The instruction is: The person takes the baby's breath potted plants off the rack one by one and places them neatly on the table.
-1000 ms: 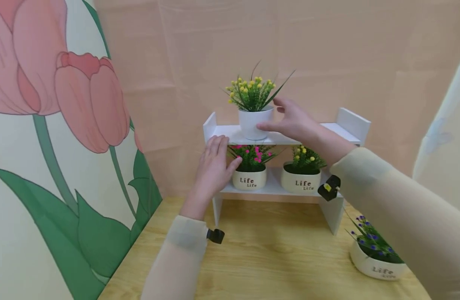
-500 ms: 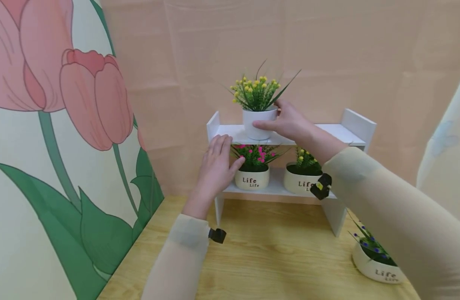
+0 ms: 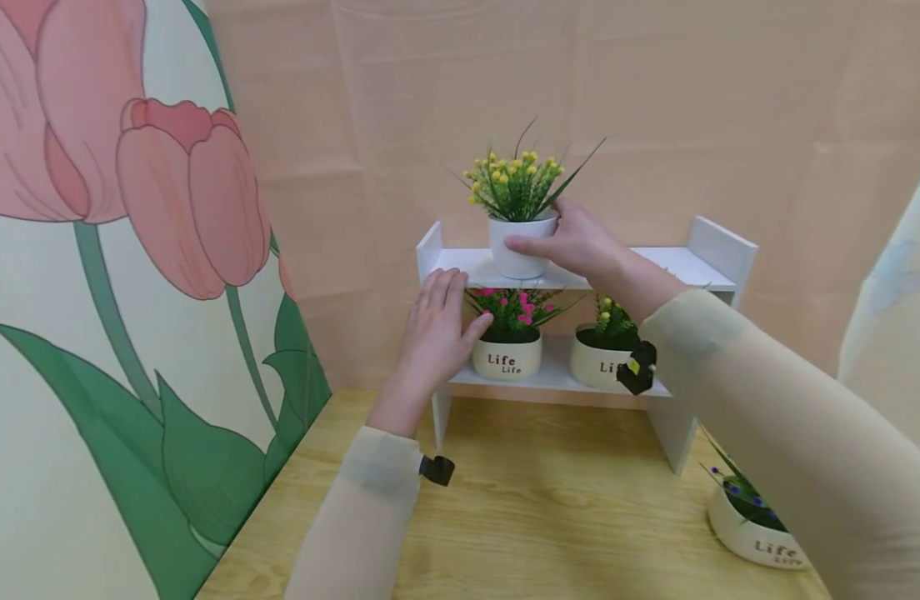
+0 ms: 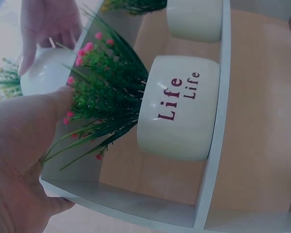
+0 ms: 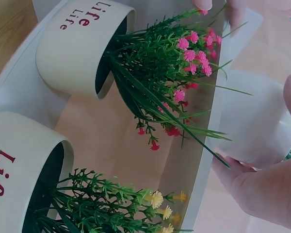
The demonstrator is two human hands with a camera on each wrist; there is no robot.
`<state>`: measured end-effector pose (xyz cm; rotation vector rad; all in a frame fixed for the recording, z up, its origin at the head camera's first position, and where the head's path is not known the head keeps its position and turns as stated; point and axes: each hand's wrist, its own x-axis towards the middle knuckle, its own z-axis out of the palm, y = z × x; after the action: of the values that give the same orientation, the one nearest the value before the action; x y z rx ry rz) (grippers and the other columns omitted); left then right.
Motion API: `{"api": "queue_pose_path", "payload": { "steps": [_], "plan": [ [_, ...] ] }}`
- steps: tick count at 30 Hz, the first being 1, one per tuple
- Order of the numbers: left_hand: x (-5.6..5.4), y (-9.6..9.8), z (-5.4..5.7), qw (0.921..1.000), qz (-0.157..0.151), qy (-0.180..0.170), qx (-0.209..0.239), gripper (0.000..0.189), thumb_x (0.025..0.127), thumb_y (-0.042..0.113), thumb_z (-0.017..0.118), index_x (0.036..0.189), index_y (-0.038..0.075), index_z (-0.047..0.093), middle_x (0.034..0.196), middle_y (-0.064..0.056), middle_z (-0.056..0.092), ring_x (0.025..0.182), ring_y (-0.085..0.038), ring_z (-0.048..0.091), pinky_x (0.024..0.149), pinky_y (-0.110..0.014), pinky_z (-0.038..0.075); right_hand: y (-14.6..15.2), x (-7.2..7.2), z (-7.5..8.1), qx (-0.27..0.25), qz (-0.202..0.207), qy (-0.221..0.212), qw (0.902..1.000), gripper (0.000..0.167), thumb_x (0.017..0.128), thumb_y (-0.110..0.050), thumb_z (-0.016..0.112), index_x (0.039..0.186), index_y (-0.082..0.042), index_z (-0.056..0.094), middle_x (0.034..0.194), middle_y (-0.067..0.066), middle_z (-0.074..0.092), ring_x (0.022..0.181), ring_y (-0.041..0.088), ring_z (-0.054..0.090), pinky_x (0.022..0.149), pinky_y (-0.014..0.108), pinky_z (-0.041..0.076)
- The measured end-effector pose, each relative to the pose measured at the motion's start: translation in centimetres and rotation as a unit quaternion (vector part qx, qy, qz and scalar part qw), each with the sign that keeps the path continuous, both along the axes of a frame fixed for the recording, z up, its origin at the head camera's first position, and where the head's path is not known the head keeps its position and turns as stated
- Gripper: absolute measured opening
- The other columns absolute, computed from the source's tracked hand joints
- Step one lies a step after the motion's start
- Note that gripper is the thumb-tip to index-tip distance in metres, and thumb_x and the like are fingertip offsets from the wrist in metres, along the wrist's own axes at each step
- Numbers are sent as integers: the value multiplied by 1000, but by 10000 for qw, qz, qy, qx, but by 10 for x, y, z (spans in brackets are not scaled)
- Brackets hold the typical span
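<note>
A plain white pot [image 3: 516, 263] of yellow flowers stands on the upper board of a white two-tier shelf [image 3: 471, 265], left of its middle. My right hand [image 3: 583, 243] grips the pot from the right, thumb across its front and fingers behind, mostly hidden. In the right wrist view, thumb and a finger lie on either side of the white pot [image 5: 252, 116]. My left hand [image 3: 432, 329] rests at the shelf's upper left front corner, fingers extended over the edge. Its thumb is close to the pink flowers [image 4: 104, 77] in the left wrist view.
On the lower board stand a cream "Life" pot of pink flowers [image 3: 507, 358] and a cream pot of yellow flowers [image 3: 591, 367]. Another cream pot of purple-blue flowers [image 3: 748, 533] is on the wooden table [image 3: 535, 508], partly behind my right sleeve. A tulip-printed panel [image 3: 182, 208] borders the left.
My right hand has closed in on the white pot, from a looser reach to a grip. My left hand has stayed at the shelf corner. The view has shifted slightly.
</note>
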<state>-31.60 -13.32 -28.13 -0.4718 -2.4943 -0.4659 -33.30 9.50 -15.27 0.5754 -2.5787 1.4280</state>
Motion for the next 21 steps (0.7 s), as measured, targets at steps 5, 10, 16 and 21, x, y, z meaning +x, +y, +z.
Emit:
{"api": "queue_pose_path", "payload": {
  "steps": [5,10,16,21],
  "plan": [
    [0,-1,0,10000,-10,36,36,77,114,51,57,172,7,29,177,-13,28,168,-32,14,136,-51,17,-3,-1,-1,40,-19,8,10000,102,102,-48,80,173,-4,22,165,21,47,151,40,47,127,56,37],
    [0,-2,0,10000,-26,69,59,78,114,51,58,172,7,30,177,-13,29,168,-32,14,136,-51,17,-5,-3,-3,74,-97,38,9999,102,103,-54,76,173,-4,21,165,22,47,151,40,46,127,56,38],
    [-1,-3,0,9999,-11,97,44,78,114,51,59,171,6,31,176,-13,30,167,-32,15,136,-51,19,-7,-4,-4,51,-115,57,9999,101,104,-56,73,174,-5,20,165,22,47,152,40,46,127,56,38],
    [-1,-3,-1,10000,-7,78,49,79,113,52,58,172,7,30,176,-13,29,167,-32,15,136,-52,19,-8,-4,-5,79,-213,-3,9997,106,103,-58,74,175,-5,17,168,23,43,155,41,42,128,57,36]
  ]
}}
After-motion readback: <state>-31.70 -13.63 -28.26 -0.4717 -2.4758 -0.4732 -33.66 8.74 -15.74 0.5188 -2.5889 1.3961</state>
